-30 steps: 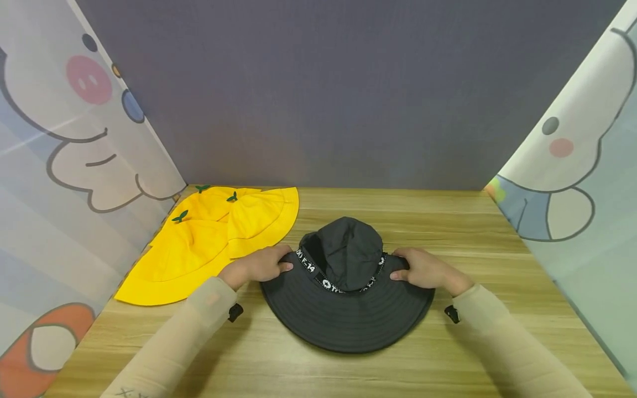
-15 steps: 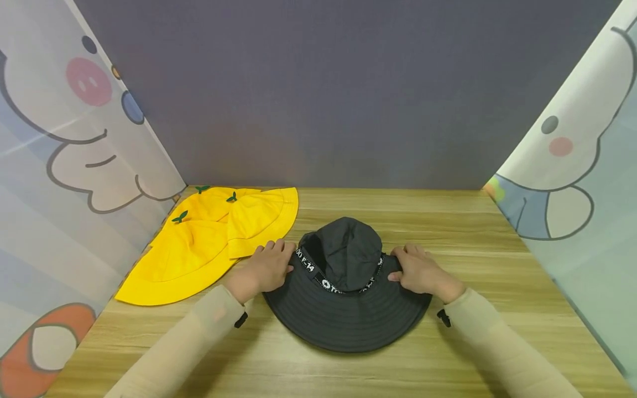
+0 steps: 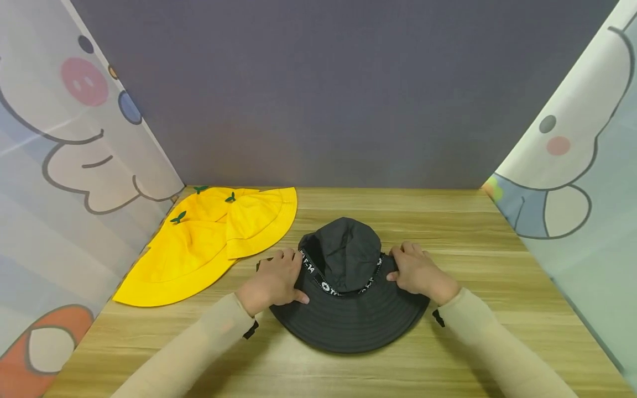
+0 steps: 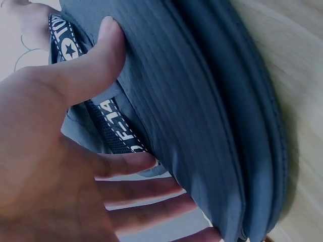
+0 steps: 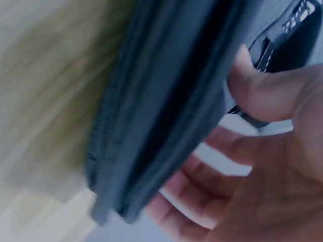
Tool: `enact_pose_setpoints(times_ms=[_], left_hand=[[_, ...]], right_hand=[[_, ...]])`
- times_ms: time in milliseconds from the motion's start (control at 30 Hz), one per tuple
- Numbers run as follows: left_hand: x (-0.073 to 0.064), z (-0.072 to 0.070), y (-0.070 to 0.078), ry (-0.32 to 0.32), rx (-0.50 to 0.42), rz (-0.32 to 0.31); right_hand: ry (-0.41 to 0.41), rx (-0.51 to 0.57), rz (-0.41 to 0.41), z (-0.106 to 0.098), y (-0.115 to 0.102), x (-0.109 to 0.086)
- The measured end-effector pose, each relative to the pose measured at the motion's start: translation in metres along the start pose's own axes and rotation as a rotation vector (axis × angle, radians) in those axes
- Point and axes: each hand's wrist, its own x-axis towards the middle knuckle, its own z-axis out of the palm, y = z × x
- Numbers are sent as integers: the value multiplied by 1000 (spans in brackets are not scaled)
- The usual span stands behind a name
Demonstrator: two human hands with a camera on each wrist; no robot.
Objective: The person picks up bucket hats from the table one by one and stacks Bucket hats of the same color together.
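- Lying near the middle of the light wooden table (image 3: 348,376) is a dark grey cloth hat with a wide round brim (image 3: 348,326), and it looks folded in half.
- The left hand (image 3: 273,282) is spread: its thumb presses on the brim, and its fingers reach quite straight to the back edge.
- The right hand (image 3: 418,273) pinches the other side of the brim, thumb in front, fingers tucked behind.
- I think the left side could slip, because that hand looks loose.
- The wrist views show brim layers with a gap between them, so one might get left behind if the fingers catch only the other.
- If one hand pulls harder, the floppy hat could twist.
- The left knuckles are near three yellow cloth hats with green sprouts (image 3: 174,265); a big swing might bump them.
- The grey hat's soft top points away from the person, toward the plain grey wall (image 3: 318,94). Its long way runs left to right, hand to hand.
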Motion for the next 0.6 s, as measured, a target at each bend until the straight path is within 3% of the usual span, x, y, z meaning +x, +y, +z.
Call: enact_pose_setpoints(times_ms=[200, 267, 500, 600], left_hand=[[3, 3, 4, -4, 26, -17], [3, 4, 4, -4, 25, -14], [5, 5, 5, -4, 36, -11], [5, 5, 5, -6, 34, -16]], right_hand=[[209, -149, -71, 2, -16, -17], [220, -155, -83, 2, -22, -24], [-44, 7, -35, -3, -57, -46], [-93, 15, -25, 7, -72, -50]])
